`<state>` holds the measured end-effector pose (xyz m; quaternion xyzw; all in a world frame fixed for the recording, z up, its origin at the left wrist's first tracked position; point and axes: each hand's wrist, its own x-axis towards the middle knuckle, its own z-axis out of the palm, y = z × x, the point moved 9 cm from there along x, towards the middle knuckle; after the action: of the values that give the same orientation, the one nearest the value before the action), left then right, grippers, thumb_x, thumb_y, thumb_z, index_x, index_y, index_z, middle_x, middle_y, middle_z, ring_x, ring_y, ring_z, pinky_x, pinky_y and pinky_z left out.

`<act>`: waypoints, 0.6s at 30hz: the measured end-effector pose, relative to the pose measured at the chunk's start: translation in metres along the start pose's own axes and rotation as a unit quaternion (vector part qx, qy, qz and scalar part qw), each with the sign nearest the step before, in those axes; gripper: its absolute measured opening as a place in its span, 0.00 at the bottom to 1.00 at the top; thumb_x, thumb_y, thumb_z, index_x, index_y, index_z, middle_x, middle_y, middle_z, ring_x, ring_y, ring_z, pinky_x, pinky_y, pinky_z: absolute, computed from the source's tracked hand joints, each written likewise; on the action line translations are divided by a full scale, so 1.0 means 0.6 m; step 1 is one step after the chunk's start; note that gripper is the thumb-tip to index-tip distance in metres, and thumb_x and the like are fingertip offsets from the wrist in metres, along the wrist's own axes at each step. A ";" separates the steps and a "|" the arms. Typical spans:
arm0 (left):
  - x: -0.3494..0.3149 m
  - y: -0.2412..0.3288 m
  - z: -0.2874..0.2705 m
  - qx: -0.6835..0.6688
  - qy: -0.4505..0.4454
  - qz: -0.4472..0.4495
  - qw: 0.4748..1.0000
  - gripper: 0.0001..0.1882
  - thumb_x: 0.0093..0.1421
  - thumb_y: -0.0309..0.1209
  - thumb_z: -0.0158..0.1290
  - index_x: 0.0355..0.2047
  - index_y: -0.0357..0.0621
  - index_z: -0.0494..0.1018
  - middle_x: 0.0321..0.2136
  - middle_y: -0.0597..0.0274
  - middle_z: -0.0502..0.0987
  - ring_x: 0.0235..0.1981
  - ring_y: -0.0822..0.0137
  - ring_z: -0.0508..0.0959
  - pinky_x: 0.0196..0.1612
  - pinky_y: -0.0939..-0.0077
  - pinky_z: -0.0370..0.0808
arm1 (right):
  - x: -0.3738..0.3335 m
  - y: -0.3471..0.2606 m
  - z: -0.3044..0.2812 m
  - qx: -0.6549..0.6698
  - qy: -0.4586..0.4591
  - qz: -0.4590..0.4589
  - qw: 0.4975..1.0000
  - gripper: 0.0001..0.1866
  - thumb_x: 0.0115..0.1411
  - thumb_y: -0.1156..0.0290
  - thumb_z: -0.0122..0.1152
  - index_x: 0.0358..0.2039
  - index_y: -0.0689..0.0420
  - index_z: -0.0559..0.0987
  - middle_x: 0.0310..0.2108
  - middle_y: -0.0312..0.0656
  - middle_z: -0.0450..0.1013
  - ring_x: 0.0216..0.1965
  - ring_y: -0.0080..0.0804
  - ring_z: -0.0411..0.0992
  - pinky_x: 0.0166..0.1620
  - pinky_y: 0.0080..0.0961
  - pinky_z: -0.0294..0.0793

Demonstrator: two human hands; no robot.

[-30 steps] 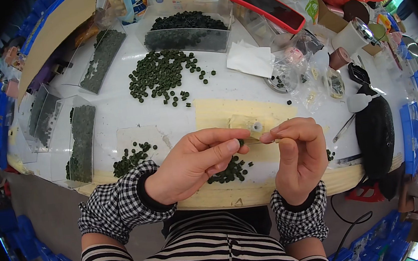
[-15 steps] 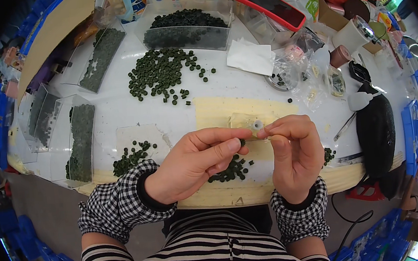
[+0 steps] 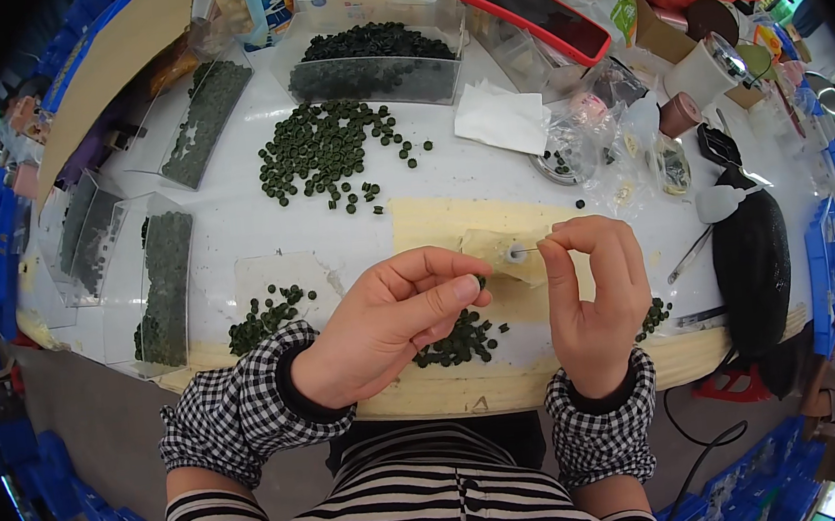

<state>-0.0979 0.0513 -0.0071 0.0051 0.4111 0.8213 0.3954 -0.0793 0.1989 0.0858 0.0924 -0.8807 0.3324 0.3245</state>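
My left hand point(image 3: 393, 318) is closed, thumb against fingers, on a small dark green round piece point(image 3: 482, 280) that peeks out at its fingertips. Between thumb and forefinger, my right hand point(image 3: 597, 293) pinches a thin needle-like rod point(image 3: 529, 250). Its far end meets a small white nozzle-like tip point(image 3: 515, 253), which sits on a yellowish taped block point(image 3: 481, 243). Below the hands, near the table edge, lies a heap of dark green round pieces point(image 3: 461, 342); a smaller heap point(image 3: 270, 320) lies left of my left hand.
A larger spread of green pieces point(image 3: 317, 155) lies further back, before a clear bin point(image 3: 375, 82) of them. More clear trays point(image 3: 164, 285) stand left. A red-cased phone point(image 3: 529, 14), folded tissue point(image 3: 501, 117) and black pouch point(image 3: 752, 268) are around the back and right.
My right hand has moved away from my left fingertips, slightly up and right, and the rod now reaches the white tip. My left hand has stayed nearly in place.
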 end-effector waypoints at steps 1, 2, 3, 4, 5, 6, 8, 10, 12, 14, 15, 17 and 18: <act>0.000 0.000 -0.001 -0.005 -0.001 0.004 1.000 0.11 0.67 0.28 0.50 0.48 0.39 0.72 0.35 0.62 0.78 0.24 0.82 0.64 0.30 0.89 0.65 | 0.001 -0.003 0.005 -0.018 -0.013 -0.011 1.000 0.06 0.53 0.79 0.66 0.30 0.61 0.76 0.30 0.43 0.73 0.33 0.38 0.71 0.36 0.29 0.71; -0.002 0.005 -0.004 0.017 0.006 0.018 1.000 0.11 0.67 0.28 0.50 0.48 0.39 0.73 0.35 0.62 0.78 0.25 0.82 0.64 0.30 0.89 0.65 | 0.003 -0.007 0.009 -0.036 -0.027 -0.022 0.999 0.07 0.52 0.78 0.66 0.29 0.60 0.75 0.30 0.43 0.73 0.33 0.39 0.71 0.36 0.30 0.71; -0.003 0.008 -0.006 0.037 0.014 0.031 0.999 0.11 0.66 0.28 0.51 0.47 0.39 0.73 0.35 0.63 0.78 0.25 0.82 0.65 0.30 0.89 0.65 | 0.003 -0.009 0.013 -0.055 -0.040 -0.033 0.997 0.07 0.51 0.78 0.67 0.29 0.60 0.75 0.30 0.43 0.73 0.33 0.39 0.71 0.36 0.30 0.70; -0.003 0.012 -0.008 0.058 0.021 0.044 0.997 0.10 0.66 0.28 0.52 0.46 0.39 0.73 0.35 0.64 0.78 0.25 0.82 0.65 0.30 0.88 0.65 | 0.003 -0.008 0.015 -0.051 -0.043 -0.035 0.997 0.08 0.51 0.78 0.67 0.30 0.60 0.76 0.30 0.42 0.73 0.33 0.39 0.71 0.36 0.31 0.70; -0.003 0.019 -0.009 0.091 0.031 0.066 0.993 0.10 0.65 0.28 0.53 0.45 0.39 0.74 0.34 0.65 0.78 0.26 0.83 0.66 0.31 0.88 0.65 | 0.001 -0.007 0.018 -0.047 -0.045 -0.037 0.997 0.08 0.50 0.78 0.68 0.30 0.60 0.77 0.30 0.42 0.73 0.33 0.39 0.71 0.36 0.31 0.70; -0.004 0.027 -0.008 0.124 0.041 0.089 0.987 0.09 0.65 0.27 0.54 0.44 0.38 0.75 0.34 0.66 0.78 0.27 0.83 0.67 0.32 0.88 0.66 | 0.001 -0.006 0.020 -0.042 -0.048 -0.040 0.997 0.09 0.50 0.78 0.68 0.31 0.60 0.77 0.30 0.42 0.73 0.33 0.39 0.71 0.35 0.31 0.70; -0.008 0.037 -0.008 0.171 0.058 0.120 0.976 0.08 0.63 0.26 0.55 0.42 0.38 0.76 0.34 0.67 0.78 0.28 0.83 0.68 0.34 0.88 0.67 | -0.001 -0.014 0.003 -0.031 0.003 -0.044 0.999 0.09 0.49 0.78 0.68 0.33 0.60 0.79 0.30 0.41 0.73 0.32 0.38 0.71 0.35 0.30 0.70; -0.012 0.045 -0.006 0.201 0.073 0.139 0.967 0.07 0.62 0.24 0.56 0.40 0.38 0.77 0.33 0.69 0.78 0.30 0.83 0.69 0.36 0.87 0.68 | -0.007 -0.021 -0.012 -0.002 0.028 -0.043 0.999 0.11 0.49 0.79 0.69 0.34 0.60 0.81 0.30 0.41 0.74 0.31 0.37 0.71 0.34 0.28 0.70; -0.014 0.048 -0.005 0.208 0.079 0.146 0.964 0.07 0.61 0.23 0.57 0.40 0.37 0.77 0.32 0.69 0.77 0.30 0.83 0.69 0.38 0.88 0.68 | -0.018 -0.027 -0.018 0.044 0.026 -0.035 0.998 0.12 0.48 0.80 0.69 0.35 0.60 0.82 0.30 0.41 0.74 0.30 0.36 0.71 0.33 0.26 0.70; -0.017 0.052 -0.006 0.223 0.088 0.154 0.958 0.07 0.60 0.22 0.57 0.40 0.36 0.78 0.29 0.70 0.76 0.29 0.83 0.68 0.37 0.88 0.68 | -0.024 -0.028 -0.013 0.075 0.010 -0.023 0.997 0.11 0.48 0.81 0.69 0.35 0.60 0.83 0.30 0.41 0.74 0.30 0.34 0.71 0.32 0.24 0.71; -0.018 0.055 -0.006 0.234 0.092 0.158 0.955 0.08 0.60 0.21 0.58 0.40 0.36 0.78 0.27 0.71 0.75 0.28 0.83 0.68 0.37 0.88 0.68 | -0.026 -0.028 -0.011 0.090 0.002 -0.016 0.996 0.11 0.47 0.81 0.69 0.34 0.60 0.83 0.30 0.40 0.74 0.29 0.33 0.71 0.31 0.24 0.71; -0.021 0.060 -0.004 0.258 0.097 0.175 0.945 0.09 0.59 0.21 0.58 0.40 0.36 0.79 0.23 0.73 0.71 0.25 0.83 0.65 0.35 0.88 0.66 | -0.028 -0.037 -0.003 0.123 -0.026 -0.032 0.992 0.15 0.47 0.82 0.68 0.39 0.60 0.83 0.30 0.41 0.74 0.29 0.33 0.71 0.31 0.24 0.71; -0.023 0.064 -0.002 0.271 0.097 0.189 0.939 0.09 0.58 0.20 0.59 0.40 0.36 0.79 0.22 0.74 0.68 0.24 0.83 0.64 0.33 0.88 0.65 | -0.029 -0.044 0.003 0.131 -0.036 -0.044 0.990 0.17 0.47 0.83 0.67 0.40 0.60 0.83 0.31 0.41 0.74 0.29 0.33 0.72 0.31 0.24 0.71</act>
<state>-0.1133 0.0282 0.0225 0.1104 0.6461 0.7348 0.1748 -0.0569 0.1766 0.0877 0.1845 -0.8357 0.4270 0.2921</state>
